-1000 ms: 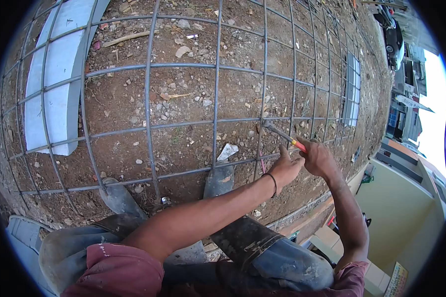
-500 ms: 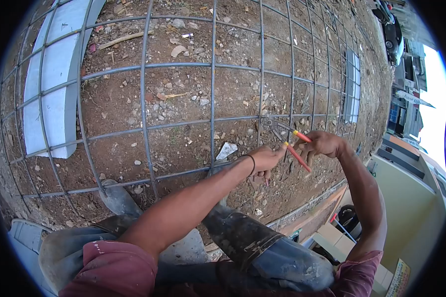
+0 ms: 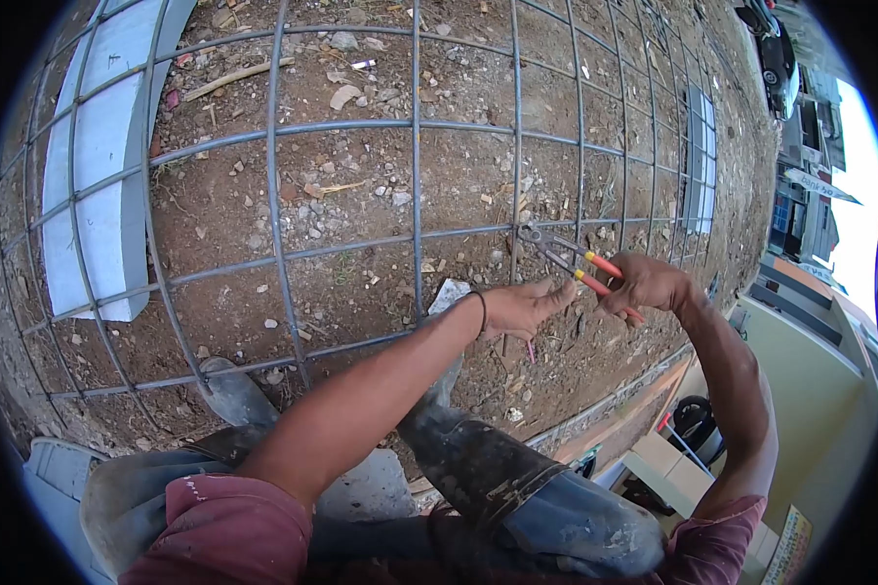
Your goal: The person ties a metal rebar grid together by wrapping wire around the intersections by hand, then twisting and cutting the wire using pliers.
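Note:
A pair of long-handled pincers (image 3: pixel 562 251) with red and yellow grips is in my right hand (image 3: pixel 646 285), whose fingers wrap round both handles. The jaws rest at a crossing of the steel bar mesh (image 3: pixel 419 234); whether they bite on a wire is too small to tell. My left hand (image 3: pixel 519 310) is just below the pincers, apart from them, its thumb and forefinger stretched out toward the handles. Its lower fingers are partly hidden. A small pinkish strip (image 3: pixel 531 352) shows under this hand; I cannot tell whether the hand touches it.
Stony soil (image 3: pixel 351 195) lies under the mesh. A long white block (image 3: pixel 98 214) sits beneath its left side, another pale block (image 3: pixel 698 161) toward its far right end. My boots (image 3: pixel 236 392) are at the mesh's near edge. A car (image 3: pixel 777 73) and buildings stand beyond.
My right hand has closed round both pincer handles, bringing them together. My left hand has come away from the lower handle, and its fingers have straightened.

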### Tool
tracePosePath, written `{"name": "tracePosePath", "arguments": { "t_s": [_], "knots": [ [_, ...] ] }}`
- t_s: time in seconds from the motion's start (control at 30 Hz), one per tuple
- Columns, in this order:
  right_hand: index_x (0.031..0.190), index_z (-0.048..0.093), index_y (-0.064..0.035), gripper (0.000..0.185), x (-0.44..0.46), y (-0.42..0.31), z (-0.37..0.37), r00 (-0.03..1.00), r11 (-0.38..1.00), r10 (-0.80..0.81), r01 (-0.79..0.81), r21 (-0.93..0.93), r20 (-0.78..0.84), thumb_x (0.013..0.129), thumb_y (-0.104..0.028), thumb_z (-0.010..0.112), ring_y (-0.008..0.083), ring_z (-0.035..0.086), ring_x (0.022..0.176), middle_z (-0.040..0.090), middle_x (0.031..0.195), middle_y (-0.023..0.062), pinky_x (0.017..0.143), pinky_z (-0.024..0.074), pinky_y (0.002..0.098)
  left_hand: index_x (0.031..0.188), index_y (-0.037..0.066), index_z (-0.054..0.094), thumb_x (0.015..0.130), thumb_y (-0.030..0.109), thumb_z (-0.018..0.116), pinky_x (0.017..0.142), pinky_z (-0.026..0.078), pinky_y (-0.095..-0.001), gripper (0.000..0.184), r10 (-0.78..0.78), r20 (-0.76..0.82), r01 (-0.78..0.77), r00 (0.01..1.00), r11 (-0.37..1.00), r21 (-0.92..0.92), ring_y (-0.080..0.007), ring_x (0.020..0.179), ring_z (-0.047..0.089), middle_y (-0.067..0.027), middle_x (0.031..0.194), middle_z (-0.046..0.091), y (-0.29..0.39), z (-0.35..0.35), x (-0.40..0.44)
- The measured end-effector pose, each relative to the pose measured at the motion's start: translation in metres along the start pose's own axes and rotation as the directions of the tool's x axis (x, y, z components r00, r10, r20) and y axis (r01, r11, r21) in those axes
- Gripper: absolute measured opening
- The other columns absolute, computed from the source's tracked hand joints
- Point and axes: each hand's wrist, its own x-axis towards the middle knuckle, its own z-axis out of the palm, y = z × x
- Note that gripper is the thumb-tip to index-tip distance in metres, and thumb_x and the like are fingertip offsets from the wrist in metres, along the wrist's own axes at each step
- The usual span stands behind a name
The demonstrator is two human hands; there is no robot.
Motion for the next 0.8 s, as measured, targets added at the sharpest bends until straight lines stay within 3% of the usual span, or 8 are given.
{"name": "tracePosePath", "arguments": {
  "t_s": [0.07, 0.17, 0.27, 0.33, 0.4, 0.57, 0.7, 0.8],
  "knots": [
    [0.076, 0.064, 0.0066, 0.024, -0.001, -0.003, -0.002, 0.999, 0.999, 0.034, -0.034, 0.025, -0.015, 0.082, -0.012, 0.078, 0.0181, 0.067, 0.05, 0.063, 0.058, 0.0085, 0.047, 0.0549, 0.0327, 0.156, 0.001, 0.026, 0.078, 0.088, 0.057, 0.112, 0.04, -0.0535, 0.121, 0.176, 0.042, -0.073, 0.983, 0.598, -0.798, -0.0311, 0.128, 0.057, -0.0268, 0.134, 0.059, -0.005, -0.003, 0.002],
    [0.09, 0.063, 0.0066, 0.022, -0.003, -0.01, -0.004, 0.996, 0.986, 0.044, -0.057, 0.159, 0.081, 0.079, -0.009, 0.074, 0.019, 0.069, 0.053, 0.066, 0.069, 0.013, 0.042, 0.0516, 0.0341, 0.149, 0.004, 0.04, 0.089, 0.07, 0.065, 0.112, 0.039, -0.0532, 0.093, 0.195, 0.119, 0.083, 0.974, 0.181, -0.98, -0.0275, 0.131, 0.054, -0.0203, 0.125, 0.065, 0.011, -0.002, 0.009],
    [0.108, 0.058, 0.0049, 0.038, -0.02, -0.032, 0.012, 0.976, 0.992, 0.037, -0.062, -0.112, -0.215, 0.077, -0.01, 0.074, 0.0255, 0.072, 0.066, 0.068, 0.084, 0.0177, 0.052, 0.0553, 0.0402, 0.136, 0.005, 0.051, 0.101, 0.047, 0.061, 0.106, 0.046, -0.0472, 0.055, 0.045, -0.338, -0.337, 0.94, -0.029, -0.941, -0.0244, 0.12, 0.06, -0.0141, 0.118, 0.066, 0.019, 0.025, 0.045],
    [0.12, 0.052, 0.0023, 0.052, -0.02, -0.021, 0.022, 0.797, 0.633, -0.492, 0.053, -0.772, -0.35, 0.077, -0.016, 0.074, 0.0335, 0.072, 0.082, 0.067, 0.094, 0.0198, 0.069, 0.0575, 0.0459, 0.123, 0.005, 0.057, 0.107, 0.028, 0.054, 0.101, 0.049, -0.0417, 0.027, 0.023, -0.397, -0.393, 0.917, -0.106, -0.913, -0.0221, 0.111, 0.062, -0.0107, 0.116, 0.067, 0.025, 0.025, 0.057],
    [0.121, 0.054, 0.0027, 0.048, -0.026, -0.031, 0.035, 0.772, 0.539, -0.466, -0.14, -0.831, -0.432, 0.08, -0.017, 0.07, 0.0355, 0.071, 0.094, 0.066, 0.102, 0.0201, 0.084, 0.0566, 0.0442, 0.119, 0.006, 0.058, 0.107, 0.028, 0.055, 0.101, 0.05, -0.04, 0.025, 0.167, -0.402, -0.37, 0.9, -0.193, -0.909, -0.0231, 0.111, 0.063, -0.0113, 0.116, 0.067, 0.031, 0.021, 0.06],
    [0.115, 0.058, 0.0073, 0.028, -0.008, -0.017, 0.025, 0.979, 0.987, 0.106, -0.126, -0.105, -0.177, 0.103, -0.018, 0.057, 0.027, 0.069, 0.058, 0.07, 0.08, 0.0174, 0.051, 0.0557, 0.0371, 0.119, 0.005, 0.057, 0.105, 0.022, 0.057, 0.099, 0.052, -0.0402, 0.022, 0.097, -0.372, -0.347, 0.923, -0.209, -0.914, -0.0251, 0.111, 0.064, -0.0136, 0.119, 0.067, 0.036, 0.027, 0.051],
    [0.111, 0.059, 0.0054, 0.03, 0.027, 0.057, 0.068, 0.966, 0.698, -0.26, 0.184, 0.692, 0.006, 0.102, -0.024, 0.06, 0.0248, 0.068, 0.055, 0.068, 0.074, 0.0162, 0.048, 0.054, 0.0349, 0.113, 0.005, 0.057, 0.104, 0.016, 0.058, 0.099, 0.054, -0.0422, 0.014, 0.007, -0.407, -0.405, 0.913, -0.103, -0.909, -0.0254, 0.103, 0.065, -0.0122, 0.109, 0.065, 0.037, 0.038, 0.049],
    [0.108, 0.06, 0.004, 0.033, 0.024, 0.065, 0.081, 0.929, 0.656, -0.362, 0.312, 0.688, -0.076, 0.101, -0.028, 0.063, 0.0231, 0.067, 0.052, 0.067, 0.07, 0.0153, 0.046, 0.0526, 0.0332, 0.107, 0.004, 0.059, 0.106, 0.017, 0.056, 0.099, 0.054, -0.0437, 0.013, 0.089, -0.339, -0.336, 0.937, -0.05, -0.941, -0.0241, 0.1, 0.065, -0.0097, 0.102, 0.063, 0.025, 0.037, 0.06]
  ]
}}
